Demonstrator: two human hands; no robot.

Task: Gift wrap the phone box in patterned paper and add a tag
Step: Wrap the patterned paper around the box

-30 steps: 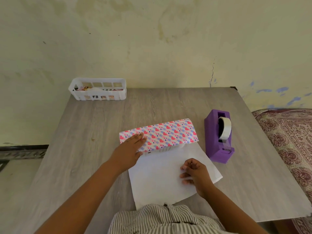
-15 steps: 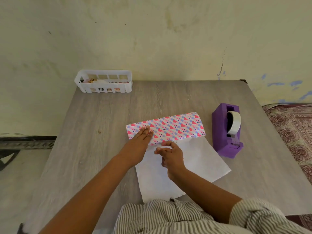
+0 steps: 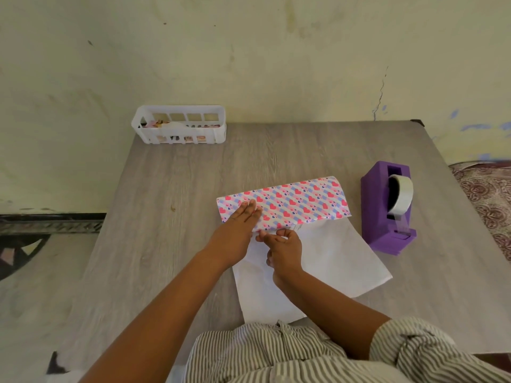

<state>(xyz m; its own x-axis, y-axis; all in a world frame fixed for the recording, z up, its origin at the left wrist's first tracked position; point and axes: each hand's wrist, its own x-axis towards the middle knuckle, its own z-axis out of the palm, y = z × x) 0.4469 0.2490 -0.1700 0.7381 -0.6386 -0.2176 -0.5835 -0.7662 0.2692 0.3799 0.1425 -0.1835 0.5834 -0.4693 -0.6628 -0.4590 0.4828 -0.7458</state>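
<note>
Left hand lies flat, fingers straight and together, pressing on the near-left end of the patterned paper where it is folded over the phone box; the box itself is hidden beneath the heart-print flap, save for a small sliver at the flap's near edge that cannot be made out clearly. Right hand sits just beside the left, fingers curled, thumb and fingertips pinching the near edge of the folded flap. The rest of the sheet spreads white side up from the wrapped bundle toward the person, passing under the right wrist and reaching the near edge of the grey wood-grain surface. The bundle lies near the middle of the surface, slightly tilted, its right end rising away from the person.

A purple tape dispenser with a roll of clear tape stands just beside the bundle's right end, apart from it. A white slotted basket holding small colourful items sits at the far-left corner, against the pale wall, well apart from both hands. Striped fabric of the person's clothing fills the bottom of the view.
</note>
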